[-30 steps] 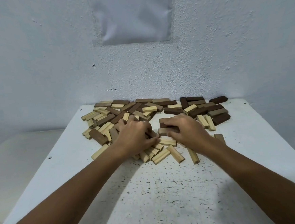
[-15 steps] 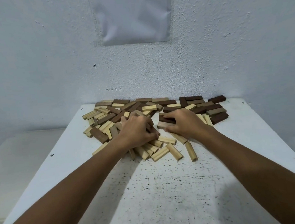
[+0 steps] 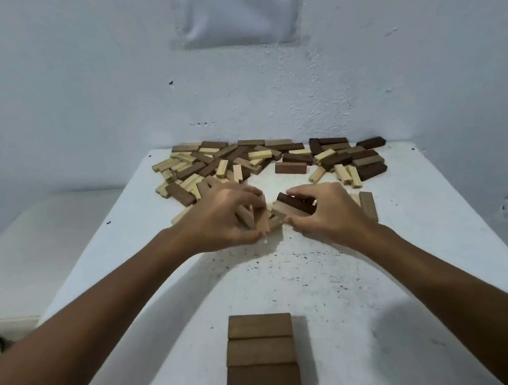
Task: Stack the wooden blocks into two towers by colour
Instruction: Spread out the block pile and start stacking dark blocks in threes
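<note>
A few pale and mid-brown rectangular wooden blocks (image 3: 253, 219) are gripped in the curled left hand (image 3: 221, 216), a dark brown block (image 3: 296, 203) is pinched by the right hand (image 3: 324, 214), above the white speckled table (image 3: 314, 278), beyond a brown stack (image 3: 261, 357).

Left hand (image 3: 223, 217) and right hand (image 3: 324, 211) grip blocks; brown tower (image 3: 261, 357) nearby

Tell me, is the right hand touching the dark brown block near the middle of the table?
Touching. The head view shows the right hand with fingers and thumb curled round the dark brown block, lifted clear of the table.
</note>
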Demonstrator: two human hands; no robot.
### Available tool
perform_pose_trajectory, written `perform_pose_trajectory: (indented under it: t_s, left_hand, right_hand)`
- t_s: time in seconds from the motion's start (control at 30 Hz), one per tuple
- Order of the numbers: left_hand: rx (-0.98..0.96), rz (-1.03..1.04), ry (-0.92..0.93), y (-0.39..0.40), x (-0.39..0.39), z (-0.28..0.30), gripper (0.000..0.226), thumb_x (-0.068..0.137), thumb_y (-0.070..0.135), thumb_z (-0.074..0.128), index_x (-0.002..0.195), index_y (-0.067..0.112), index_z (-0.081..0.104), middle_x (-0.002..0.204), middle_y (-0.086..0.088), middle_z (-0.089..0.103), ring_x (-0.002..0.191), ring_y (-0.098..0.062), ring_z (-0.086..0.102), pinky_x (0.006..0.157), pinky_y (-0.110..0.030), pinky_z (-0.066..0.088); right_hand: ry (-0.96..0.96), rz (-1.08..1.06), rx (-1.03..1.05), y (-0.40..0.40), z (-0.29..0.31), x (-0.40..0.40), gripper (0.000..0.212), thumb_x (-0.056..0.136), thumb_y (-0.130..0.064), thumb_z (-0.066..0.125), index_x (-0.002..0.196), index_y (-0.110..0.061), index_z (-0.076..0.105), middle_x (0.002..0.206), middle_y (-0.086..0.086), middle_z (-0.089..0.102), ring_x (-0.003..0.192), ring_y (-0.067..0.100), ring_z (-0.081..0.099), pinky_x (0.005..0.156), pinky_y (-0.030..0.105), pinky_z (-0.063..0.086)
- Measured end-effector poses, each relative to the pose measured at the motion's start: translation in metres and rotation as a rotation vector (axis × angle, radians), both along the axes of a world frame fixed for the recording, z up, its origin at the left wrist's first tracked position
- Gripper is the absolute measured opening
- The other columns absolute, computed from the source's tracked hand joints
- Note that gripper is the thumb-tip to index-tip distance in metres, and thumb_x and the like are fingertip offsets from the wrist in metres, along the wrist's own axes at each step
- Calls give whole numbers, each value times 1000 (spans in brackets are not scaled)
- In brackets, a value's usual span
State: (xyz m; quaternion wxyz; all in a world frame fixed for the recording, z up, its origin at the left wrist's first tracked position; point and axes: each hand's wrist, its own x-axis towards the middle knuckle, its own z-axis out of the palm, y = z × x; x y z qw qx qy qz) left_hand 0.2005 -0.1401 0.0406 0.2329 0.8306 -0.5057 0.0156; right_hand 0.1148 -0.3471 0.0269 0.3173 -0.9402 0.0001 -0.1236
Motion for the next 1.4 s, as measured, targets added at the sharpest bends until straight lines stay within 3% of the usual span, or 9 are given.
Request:
perform_pose_trajectory:
  t_s: [0.13, 0.27, 0.4, 0.53, 0.73, 0.87, 1.07, 1.3, 1.4]
  left_hand:
    - [60, 3, 55, 26, -25, -17, 60, 70, 56, 64, 115, 17, 71, 126, -1, 64, 115, -10, 55, 89, -17, 39]
    - [81, 16, 68, 37, -41, -30, 62, 70, 60, 66, 115, 17, 71, 126, 1, 64, 113, -12, 55, 89, -34, 49]
    - [32, 56, 118, 42, -45, -39, 64, 72, 63, 63, 117, 18, 70, 126, 2, 64, 111, -10, 53, 90, -38, 48]
    - [11, 58, 141, 38, -47, -43, 64, 73, 64, 62, 121, 22, 68, 130, 3, 62, 115, -8, 51, 93, -35, 45]
    - [-23, 70, 161, 30, -49, -46, 62, 73, 63, 62, 119, 22, 70, 125, 3, 60, 114, -9, 53, 91, -30, 44]
    - [-21, 91, 166, 25, -49, -44, 62, 71, 62, 66, 117, 21, 70, 119, 5, 60, 110, -9, 53, 86, -26, 45]
    - [-46, 102, 208, 25, -48, -41, 50, 73, 39, 82, 117, 18, 70, 130, -2, 60, 118, -14, 54, 76, -18, 48]
    - [-43, 125, 197, 23, -55, -46, 82, 53, 62, 84, 120, 16, 69, 134, -1, 56, 124, -13, 49, 97, -30, 44]
    - [-60, 140, 185, 23, -55, -47, 83, 53, 70, 73, 116, 17, 71, 128, 1, 60, 118, -10, 53, 93, -28, 45]
  right_hand:
    - [31, 73, -37, 18, -10, -35, 52, 79, -28, 77, 128, -18, 63, 121, 0, 67, 101, 5, 57, 86, 23, 52]
    - [68, 111, -85, 26, -22, -52, 52, 81, -40, 74, 129, -24, 61, 120, -3, 66, 104, 9, 57, 85, 29, 52]
    - [88, 52, -49, 19, -24, -58, 55, 85, -57, 60, 129, -24, 61, 108, -4, 61, 98, 10, 51, 80, 33, 49]
    - [152, 24, -56, 8, -23, -62, 52, 88, -50, 62, 131, -21, 59, 105, -7, 54, 95, 7, 50, 80, 31, 47]
    - [305, 133, 25, -11, -9, -62, 48, 82, -26, 75, 128, -27, 62, 103, -8, 58, 83, 6, 54, 62, 13, 40]
    - [326, 181, 49, 1, -12, -62, 48, 81, -26, 77, 127, -26, 63, 103, -9, 57, 87, 9, 56, 69, 18, 44]
    - [352, 196, 29, 10, -10, -58, 61, 76, -32, 80, 133, -24, 57, 100, -12, 53, 83, 5, 51, 65, 15, 36]
    - [291, 180, -12, 16, -15, -58, 66, 72, -30, 84, 133, -26, 58, 95, -19, 50, 82, 0, 48, 63, 12, 36]
    - [265, 181, 25, 13, -18, -60, 63, 69, -34, 86, 127, -29, 62, 119, -14, 50, 108, 2, 47, 85, 25, 49]
